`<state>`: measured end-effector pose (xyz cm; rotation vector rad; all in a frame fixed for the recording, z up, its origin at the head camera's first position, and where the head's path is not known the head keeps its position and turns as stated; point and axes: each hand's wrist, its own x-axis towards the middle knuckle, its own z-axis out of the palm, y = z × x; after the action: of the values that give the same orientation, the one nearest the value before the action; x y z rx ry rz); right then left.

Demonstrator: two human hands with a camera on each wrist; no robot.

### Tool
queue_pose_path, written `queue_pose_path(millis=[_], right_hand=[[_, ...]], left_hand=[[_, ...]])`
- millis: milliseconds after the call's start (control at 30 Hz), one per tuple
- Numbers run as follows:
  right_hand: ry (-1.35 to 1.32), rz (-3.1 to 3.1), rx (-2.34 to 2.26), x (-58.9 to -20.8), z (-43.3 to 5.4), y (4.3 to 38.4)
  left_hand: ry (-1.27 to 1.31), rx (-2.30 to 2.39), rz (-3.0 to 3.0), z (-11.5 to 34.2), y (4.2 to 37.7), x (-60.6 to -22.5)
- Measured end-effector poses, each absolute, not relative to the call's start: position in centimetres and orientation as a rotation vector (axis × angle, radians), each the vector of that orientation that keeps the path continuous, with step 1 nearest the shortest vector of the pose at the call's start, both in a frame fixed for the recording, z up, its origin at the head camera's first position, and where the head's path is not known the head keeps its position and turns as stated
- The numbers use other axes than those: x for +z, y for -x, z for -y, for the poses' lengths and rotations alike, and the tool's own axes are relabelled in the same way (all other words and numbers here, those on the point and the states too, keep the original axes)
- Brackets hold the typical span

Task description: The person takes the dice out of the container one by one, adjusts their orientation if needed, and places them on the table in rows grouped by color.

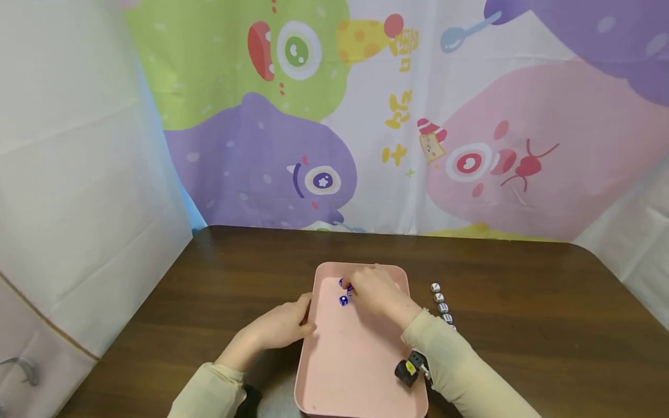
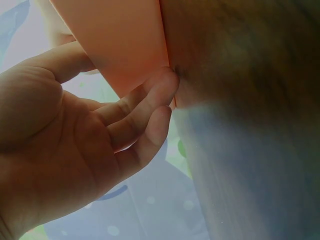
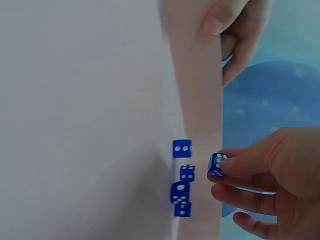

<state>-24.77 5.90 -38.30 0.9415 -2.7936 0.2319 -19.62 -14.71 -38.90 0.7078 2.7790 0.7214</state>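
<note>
A pink tray lies lengthwise in front of me. My right hand reaches over its far part and pinches a blue die with white dots between thumb and fingers. Several more blue dice sit in the tray close to that hand, grouped near its far left part. At the left side of the tray, my left hand grips the wall. Its thumb comes over the rim, while the other fingers press against the outside.
To the right of the tray, several white dice stand in a row on the dark wooden table. The nearest of them is partly covered by the right sleeve. A cartoon-print curtain hangs behind the table.
</note>
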Motion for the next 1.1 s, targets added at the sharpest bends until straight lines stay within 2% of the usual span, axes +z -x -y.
queue_pose_path(millis=[500,800,1100], right_hand=[[-0.953,2.724,0.251,-36.6,-6.3,23.7],[-1.011,2.654,0.114,-35.8,-6.6,22.8],[-0.954,2.674,0.168,-35.0,-7.2,22.0]], left_hand=[[-0.704,0.71,-2.793,14.8,19.8,-38.9],[-0.69,0.714,-2.792,14.6,19.7,-38.7],[-0.68,0.71,-2.797,14.6,19.6,-38.8]])
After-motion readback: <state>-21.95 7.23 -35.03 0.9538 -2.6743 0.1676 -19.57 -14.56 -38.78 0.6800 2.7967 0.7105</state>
